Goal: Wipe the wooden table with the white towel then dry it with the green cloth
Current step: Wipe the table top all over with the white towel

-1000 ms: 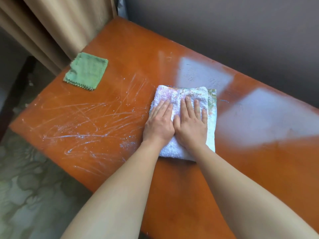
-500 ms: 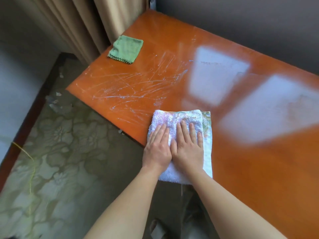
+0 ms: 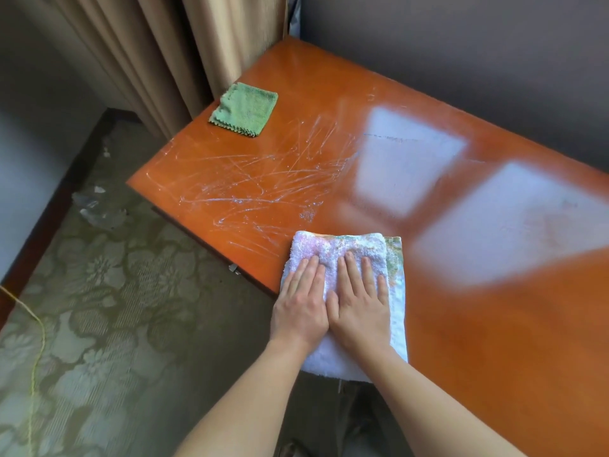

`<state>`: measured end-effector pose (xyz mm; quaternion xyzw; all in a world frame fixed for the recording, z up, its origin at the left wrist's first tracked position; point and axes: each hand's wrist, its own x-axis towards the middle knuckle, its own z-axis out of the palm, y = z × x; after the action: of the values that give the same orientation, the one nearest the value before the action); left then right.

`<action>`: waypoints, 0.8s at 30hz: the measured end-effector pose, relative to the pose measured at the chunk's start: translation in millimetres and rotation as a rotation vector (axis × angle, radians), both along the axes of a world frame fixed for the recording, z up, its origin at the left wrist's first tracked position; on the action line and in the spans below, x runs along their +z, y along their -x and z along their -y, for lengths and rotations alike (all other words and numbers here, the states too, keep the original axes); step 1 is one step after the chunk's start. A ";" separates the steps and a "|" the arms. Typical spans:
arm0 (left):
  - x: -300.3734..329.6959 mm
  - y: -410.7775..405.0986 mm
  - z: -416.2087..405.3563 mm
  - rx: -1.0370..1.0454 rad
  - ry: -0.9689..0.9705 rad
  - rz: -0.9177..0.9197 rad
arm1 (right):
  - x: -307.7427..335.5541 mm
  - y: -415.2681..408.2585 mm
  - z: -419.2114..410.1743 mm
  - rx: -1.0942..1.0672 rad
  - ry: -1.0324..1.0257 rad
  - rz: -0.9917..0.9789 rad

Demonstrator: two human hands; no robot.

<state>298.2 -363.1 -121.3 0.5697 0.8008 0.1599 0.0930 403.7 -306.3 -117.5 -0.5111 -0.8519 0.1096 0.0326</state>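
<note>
Now, against the moment before: the white towel (image 3: 342, 258) and both hands sit a shade nearer the table's (image 3: 494, 341) front edge, the towel's near end hanging off that edge over the floor. Item, left hand (image 3: 301, 308): flat on the towel's left half, fingers straight and close together, palm pressing down as before. Item, right hand (image 3: 359, 308): flat just beside the left, thumbs touching, fingers straight and slightly spread, likewise pressing. Item, towel: folded, a faded coloured patch along its right border, lying at the front edge near the table's left end. Item, green cloth (image 3: 245, 113): folded square with a zigzag hem, unmoved at the far left corner, well apart from the towel, close to the curtain (image 3: 184, 61). Item, tabletop: orange wood, white scratchy smears between cloth and towel, two pale window reflections to the right. Edges: left end borders the patterned carpet (image 3: 99, 308); the back runs along a dark wall (image 3: 461, 61). Open surface stretches far to the right of the hands and ahead of them toward the wall.
</note>
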 end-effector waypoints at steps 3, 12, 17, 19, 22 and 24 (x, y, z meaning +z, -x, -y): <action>1.7 7.8 -11.1 0.004 -0.020 0.014 | 0.4 8.3 -13.5 0.020 -0.026 -0.018; 5.0 26.2 -42.1 0.019 -0.017 0.002 | 0.9 29.0 -48.8 0.059 -0.014 -0.049; 7.6 59.4 -91.2 0.023 -0.010 -0.012 | 3.2 60.5 -94.6 0.041 -0.012 -0.059; 7.5 69.8 -108.7 0.026 -0.016 -0.018 | 3.1 71.4 -112.6 0.054 -0.001 -0.074; 6.6 84.8 -137.7 0.055 -0.021 -0.031 | 3.4 89.4 -147.1 0.098 0.011 -0.093; 5.8 96.2 -164.8 0.110 -0.010 -0.023 | 3.8 103.7 -179.4 0.158 0.002 -0.097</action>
<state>202.0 -198.4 -115.5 0.5270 0.8312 0.1622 0.0718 300.0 -126.9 -113.8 -0.4364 -0.8868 0.1374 0.0645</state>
